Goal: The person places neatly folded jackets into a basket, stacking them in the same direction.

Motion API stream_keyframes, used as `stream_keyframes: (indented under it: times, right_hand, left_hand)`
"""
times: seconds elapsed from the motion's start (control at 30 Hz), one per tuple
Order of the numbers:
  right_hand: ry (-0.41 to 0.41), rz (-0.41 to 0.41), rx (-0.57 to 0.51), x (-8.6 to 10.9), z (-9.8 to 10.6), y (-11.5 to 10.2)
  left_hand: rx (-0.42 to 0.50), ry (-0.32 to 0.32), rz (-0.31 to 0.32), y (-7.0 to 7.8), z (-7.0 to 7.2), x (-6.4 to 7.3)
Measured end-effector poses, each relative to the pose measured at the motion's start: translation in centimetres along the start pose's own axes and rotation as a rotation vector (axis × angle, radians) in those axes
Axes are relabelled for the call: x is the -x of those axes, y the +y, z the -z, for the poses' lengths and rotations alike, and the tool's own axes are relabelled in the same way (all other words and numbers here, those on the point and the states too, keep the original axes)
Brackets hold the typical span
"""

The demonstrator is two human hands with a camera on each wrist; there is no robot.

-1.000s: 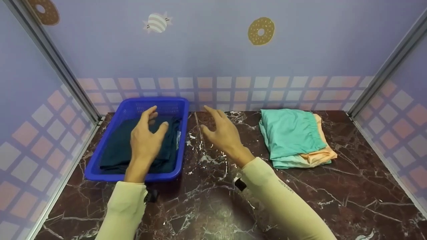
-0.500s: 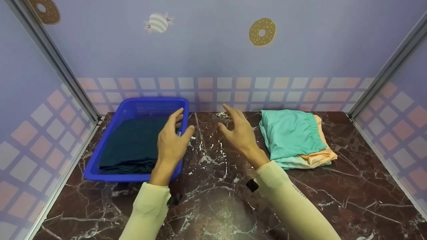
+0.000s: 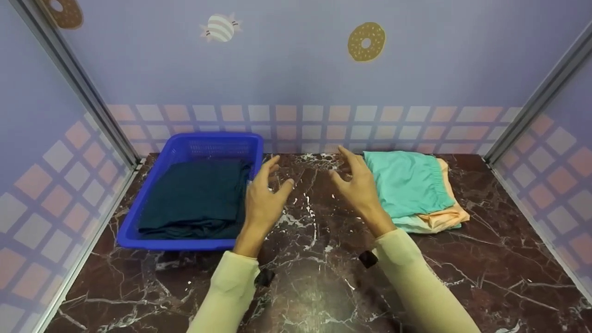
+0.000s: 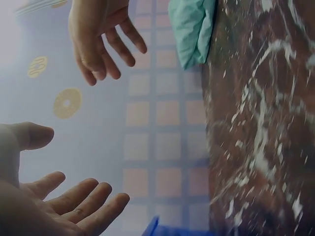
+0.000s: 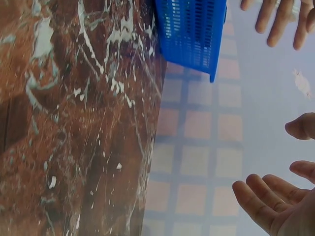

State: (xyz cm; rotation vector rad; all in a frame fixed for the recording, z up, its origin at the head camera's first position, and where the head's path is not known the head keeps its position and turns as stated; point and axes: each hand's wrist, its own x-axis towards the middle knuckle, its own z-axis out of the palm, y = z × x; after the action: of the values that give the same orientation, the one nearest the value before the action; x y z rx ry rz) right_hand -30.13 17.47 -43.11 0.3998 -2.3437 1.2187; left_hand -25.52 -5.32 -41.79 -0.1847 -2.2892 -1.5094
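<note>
My left hand (image 3: 264, 203) hovers just right of the blue plastic basket (image 3: 127, 231), fingers spread and holding nothing. Inside that basket lies a dark teal folded garment (image 3: 194, 196). My right hand (image 3: 363, 189) is above the table beside a folded turquoise garment with an elastic waistband (image 3: 407, 182), overlapping its left edge in the head view. It also holds nothing. A peach-coloured cloth (image 3: 451, 215) sticks out from under the turquoise one. In the left wrist view the turquoise garment (image 4: 192, 32) shows at the top; the right wrist view has the basket's slotted side (image 5: 189, 34).
The dark red marbled tabletop (image 3: 305, 286) spreads between and in front of the two items. A lilac wall (image 3: 296, 60) with pink and white squares closes off the back. Side panels (image 3: 51, 194) stand left and right, with grey metal strips in the corners.
Both hands have moved to the right, the left one from over the basket to beside it, the right one up to the turquoise garment. Basket and garments stay in place.
</note>
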Motion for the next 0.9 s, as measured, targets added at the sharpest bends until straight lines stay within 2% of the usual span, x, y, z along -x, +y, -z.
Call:
stream_keyframes:
  times: [0.23, 0.4, 0.7, 0.9]
  right_hand:
    - [0.039, -0.043, -0.042, 0.4, 1.8, 1.0]
    - [0.053, -0.094, -0.057, 0.7, 3.4, 1.8]
    - [0.062, -0.136, 0.000, 1.7, 6.2, 4.0]
    - [0.067, -0.160, 0.030, 2.1, 7.9, 5.6]
  left_hand:
    - [0.049, -0.049, 0.055, -0.2, -2.8, 0.0]
    - [0.067, -0.050, 0.058, -0.3, -4.4, -0.1]
    - [0.127, -0.109, 0.102, -0.5, -7.9, -0.3]
    - [0.092, -0.172, 0.080, -0.9, -10.2, -0.3]
